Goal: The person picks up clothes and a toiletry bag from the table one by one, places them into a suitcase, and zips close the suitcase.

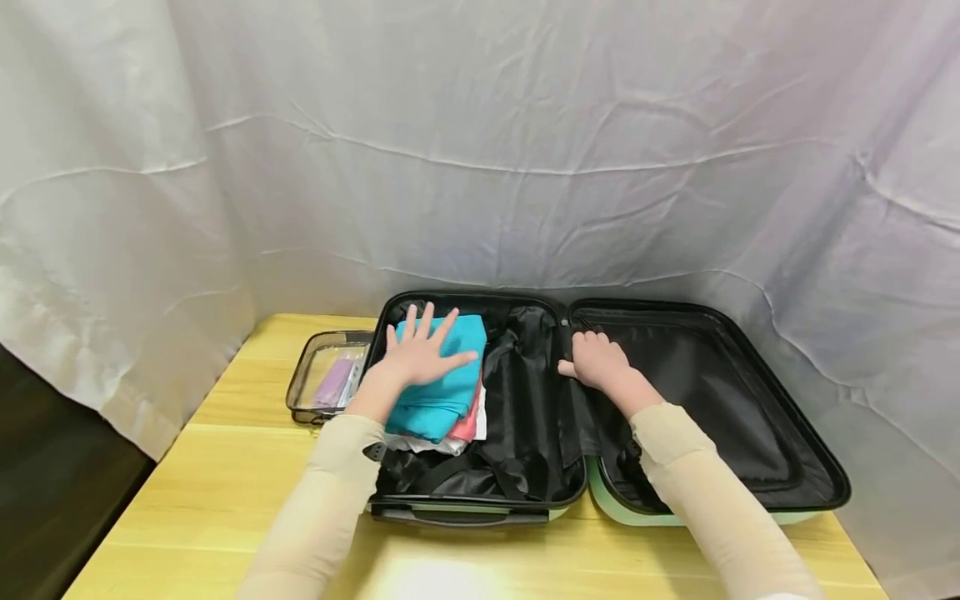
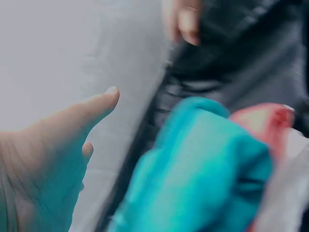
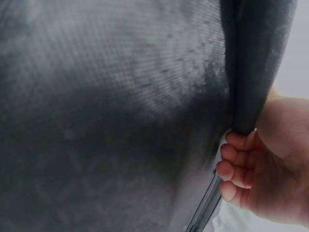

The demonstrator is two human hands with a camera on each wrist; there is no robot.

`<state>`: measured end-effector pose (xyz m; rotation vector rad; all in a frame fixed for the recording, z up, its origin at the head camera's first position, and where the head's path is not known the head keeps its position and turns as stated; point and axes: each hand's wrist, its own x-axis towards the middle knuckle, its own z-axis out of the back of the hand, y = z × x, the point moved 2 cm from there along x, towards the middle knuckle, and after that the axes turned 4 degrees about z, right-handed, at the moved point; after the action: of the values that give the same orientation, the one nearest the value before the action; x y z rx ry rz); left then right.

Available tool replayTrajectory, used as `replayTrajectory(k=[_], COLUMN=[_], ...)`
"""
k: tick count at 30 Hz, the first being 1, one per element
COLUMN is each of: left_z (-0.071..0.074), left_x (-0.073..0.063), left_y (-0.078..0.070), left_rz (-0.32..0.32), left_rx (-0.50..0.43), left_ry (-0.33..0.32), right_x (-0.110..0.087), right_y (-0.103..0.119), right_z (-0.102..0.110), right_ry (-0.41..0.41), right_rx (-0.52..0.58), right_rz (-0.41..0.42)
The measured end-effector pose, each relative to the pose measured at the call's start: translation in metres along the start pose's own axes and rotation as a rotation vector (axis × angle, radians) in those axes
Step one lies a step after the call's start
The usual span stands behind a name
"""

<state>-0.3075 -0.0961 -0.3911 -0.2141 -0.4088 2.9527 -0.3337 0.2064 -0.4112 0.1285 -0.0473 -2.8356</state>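
Observation:
A light green suitcase [image 1: 573, 502] with black lining lies spread open on the table. Folded teal clothing [image 1: 435, 404] tops a small stack in its left half, above a coral-red piece [image 1: 468, 423] and a white piece [image 1: 450, 447]. My left hand [image 1: 423, 354] is over the teal clothing with fingers spread; the left wrist view shows its thumb [image 2: 104, 101] standing apart from the cloth. At the middle hinge my right hand [image 1: 598, 361] grips the edge of a black fabric flap [image 3: 120, 121], its fingertips [image 3: 231, 171] curled in at that edge.
A clear box [image 1: 300, 392] with black edges stands left of the suitcase, holding a purple item [image 1: 333, 383]. The right half [image 1: 697, 400] of the suitcase has a black panel. A carry handle [image 1: 461, 518] faces the front. White curtains [image 1: 525, 150] hang behind.

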Motion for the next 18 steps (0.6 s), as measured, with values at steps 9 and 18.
replayTrajectory(k=[9,18], left_z=[0.06,0.084], left_x=[-0.032,-0.075], left_y=[0.025,0.077], left_rz=[-0.023,-0.048], left_rx=[-0.054,-0.074], left_ry=[-0.133,-0.265], right_x=[-0.005,-0.007], right_y=[0.006,0.013], right_z=[0.007,0.005], right_ry=[0.003,0.006], right_rx=[-0.018,-0.038], right_rz=[-0.002,0.006])
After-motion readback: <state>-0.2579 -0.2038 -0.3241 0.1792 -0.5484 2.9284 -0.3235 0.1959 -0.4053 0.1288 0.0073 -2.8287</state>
